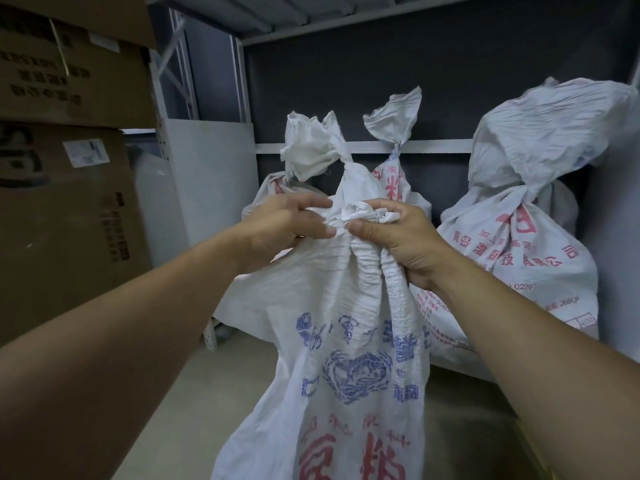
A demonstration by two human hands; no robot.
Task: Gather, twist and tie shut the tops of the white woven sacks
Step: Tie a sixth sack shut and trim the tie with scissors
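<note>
Dark shelving stands behind, with stacked cardboard boxes at the left. 3 tied white sacks lean against the shelf on the floor. Nearest the camera, the front sack with blue and red print is held up by its top. The left hand pinches the gathered neck, and the right hand grips the bunched fabric just beside it, fingers curled around it.
</note>
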